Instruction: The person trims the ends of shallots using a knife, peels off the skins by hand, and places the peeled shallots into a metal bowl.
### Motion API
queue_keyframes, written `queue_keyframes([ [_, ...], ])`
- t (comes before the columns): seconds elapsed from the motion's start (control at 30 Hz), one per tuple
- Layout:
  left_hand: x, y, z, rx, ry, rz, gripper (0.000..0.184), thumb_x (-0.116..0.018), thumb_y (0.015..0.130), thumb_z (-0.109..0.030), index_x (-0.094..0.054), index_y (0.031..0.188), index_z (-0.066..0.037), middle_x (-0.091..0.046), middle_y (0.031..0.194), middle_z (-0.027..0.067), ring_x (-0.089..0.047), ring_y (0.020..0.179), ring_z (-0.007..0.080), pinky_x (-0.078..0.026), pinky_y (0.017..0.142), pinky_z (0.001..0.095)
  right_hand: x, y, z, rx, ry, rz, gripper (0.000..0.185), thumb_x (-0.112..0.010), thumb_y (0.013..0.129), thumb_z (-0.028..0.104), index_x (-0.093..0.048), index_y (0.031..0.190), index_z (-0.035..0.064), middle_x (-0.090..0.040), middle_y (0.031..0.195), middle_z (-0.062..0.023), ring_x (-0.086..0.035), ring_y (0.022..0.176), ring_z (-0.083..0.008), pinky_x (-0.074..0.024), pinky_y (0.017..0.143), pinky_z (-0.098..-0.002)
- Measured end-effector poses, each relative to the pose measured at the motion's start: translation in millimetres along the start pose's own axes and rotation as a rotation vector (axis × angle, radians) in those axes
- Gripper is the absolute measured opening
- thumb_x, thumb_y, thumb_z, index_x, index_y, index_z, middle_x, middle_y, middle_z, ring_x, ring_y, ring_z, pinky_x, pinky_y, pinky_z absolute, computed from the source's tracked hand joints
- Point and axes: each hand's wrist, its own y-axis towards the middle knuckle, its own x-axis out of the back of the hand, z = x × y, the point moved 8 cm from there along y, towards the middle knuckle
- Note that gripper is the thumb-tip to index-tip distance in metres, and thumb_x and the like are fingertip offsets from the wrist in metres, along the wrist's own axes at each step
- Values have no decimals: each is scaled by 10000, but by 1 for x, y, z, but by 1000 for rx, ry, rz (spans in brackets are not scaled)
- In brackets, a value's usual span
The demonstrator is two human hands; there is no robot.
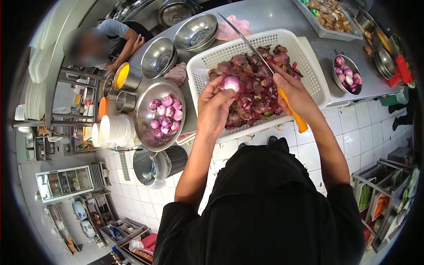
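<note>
My left hand [213, 108] grips a purple-and-white peeled onion [232, 84] between thumb and fingers. In my right hand [295, 90] is a knife with a yellow handle [293, 111]; its long blade [247, 43] points up and to the left, away from me. Both hands are over a white perforated basket [316, 66] filled with dark red onion skins [254, 99]. Left of the basket, a metal colander [143, 104] holds several peeled onions [166, 117]. A small metal bowl [350, 92] to the right holds more onions [348, 75].
Metal bowls [194, 30] and pink cloths [177, 74] lie at the back left of the steel counter. A basket of mushrooms [329, 20] stands at the far right. Stacked white containers [115, 129] and a lined bin [176, 159] are on my left. A co-worker [119, 39] is across the counter.
</note>
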Motion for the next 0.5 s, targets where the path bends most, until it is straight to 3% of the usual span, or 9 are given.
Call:
queue_keyframes([
  [0.03, 1, 1, 1, -15, 58, -40, 379, -595, 873, 54, -536, 1246, 27, -651, 1138, 136, -661, 992, 217, -532, 908, 375, -3, 0, 4, 39, 5, 15, 706, -485, 988, 511, -332, 1517, 68, -462, 565, -12, -433, 416, -100, -357, 393, -263],
  [0.23, -7, -1, 1, -43, 196, -164, 348, -641, 882, 23, -539, 1214, 11, -672, 1053, 107, -667, 956, 202, -527, 865, 335, 3, 5, -1, -109, -30, -12, 633, -488, 996, 472, -397, 1491, 89, -440, 559, 0, -416, 419, -85, -354, 392, -263],
  [0.33, -15, -2, -1, -57, 203, -191, 325, -645, 864, 58, -544, 1170, 20, -671, 1033, 108, -667, 937, 190, -537, 849, 315, -1, -4, 6, -33, -78, -70, 649, -504, 987, 470, -403, 1483, 63, -473, 573, -5, -446, 433, -108, -368, 439, -266],
  [0.5, -27, -2, 4, -21, 138, -175, 316, -629, 830, 125, -543, 1122, 41, -666, 998, 112, -662, 890, 155, -549, 804, 273, -29, -20, 25, 296, -247, -83, 686, -525, 971, 452, -382, 1469, 2, -585, 638, -110, -610, 582, -216, -447, 579, -325],
])
